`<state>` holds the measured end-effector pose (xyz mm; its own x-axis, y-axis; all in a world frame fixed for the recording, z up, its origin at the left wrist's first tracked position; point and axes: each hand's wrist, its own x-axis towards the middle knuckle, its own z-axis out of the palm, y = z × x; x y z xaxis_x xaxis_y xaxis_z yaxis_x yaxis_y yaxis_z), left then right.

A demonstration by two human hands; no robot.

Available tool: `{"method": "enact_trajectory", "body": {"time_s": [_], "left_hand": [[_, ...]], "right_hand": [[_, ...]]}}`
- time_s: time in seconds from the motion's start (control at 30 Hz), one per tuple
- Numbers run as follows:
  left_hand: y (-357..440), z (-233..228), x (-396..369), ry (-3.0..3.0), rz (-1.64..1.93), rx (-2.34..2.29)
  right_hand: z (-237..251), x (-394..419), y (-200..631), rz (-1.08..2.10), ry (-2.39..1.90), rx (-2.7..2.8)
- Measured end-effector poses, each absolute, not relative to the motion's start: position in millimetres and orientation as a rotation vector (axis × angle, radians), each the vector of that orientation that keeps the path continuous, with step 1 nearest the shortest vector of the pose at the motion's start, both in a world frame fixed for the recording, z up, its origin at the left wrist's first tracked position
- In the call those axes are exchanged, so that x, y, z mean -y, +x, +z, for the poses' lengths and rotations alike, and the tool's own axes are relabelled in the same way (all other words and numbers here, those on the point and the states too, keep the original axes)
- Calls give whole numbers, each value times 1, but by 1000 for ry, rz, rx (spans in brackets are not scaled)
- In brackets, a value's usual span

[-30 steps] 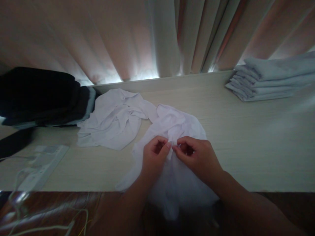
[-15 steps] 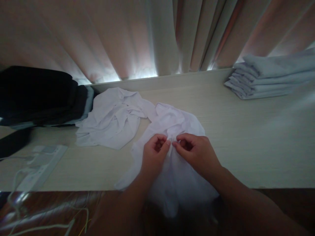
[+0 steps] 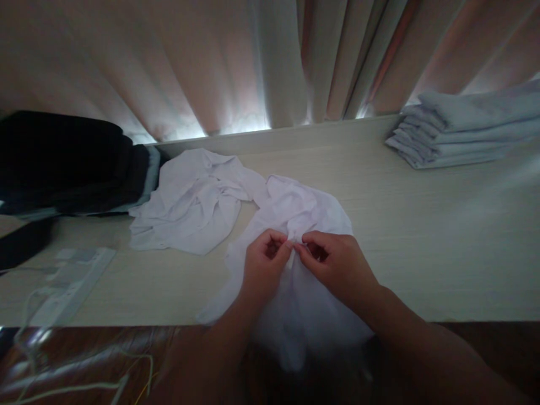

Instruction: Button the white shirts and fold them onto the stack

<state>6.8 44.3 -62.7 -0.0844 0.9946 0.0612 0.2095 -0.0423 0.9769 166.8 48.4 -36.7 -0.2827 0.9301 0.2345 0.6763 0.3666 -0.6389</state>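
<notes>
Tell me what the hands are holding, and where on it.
Both hands, left hand and right hand, pinch the white shirt at a fold near its middle.

Small shifts only. Left hand [image 3: 262,264] and right hand [image 3: 337,264] have crept slightly farther from the person's body along the white shirt [image 3: 295,214] than a second ago. Fingertips drawn closer together: thumbs and forefingers now meet on one small pinch of cloth between them. Left fingers curled tighter than before.
</notes>
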Motion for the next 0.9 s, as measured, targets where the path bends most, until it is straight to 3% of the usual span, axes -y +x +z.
{"method": "enact_trajectory", "body": {"time_s": [0.5, 0.9], "left_hand": [[5, -60, -47, 1276, 1171, -1422], [2, -57, -47, 1239, 1147, -1429]], "right_hand": [[-39, -48, 169, 568, -1314, 2048], [-44, -57, 177, 986, -1254, 1829]]}}
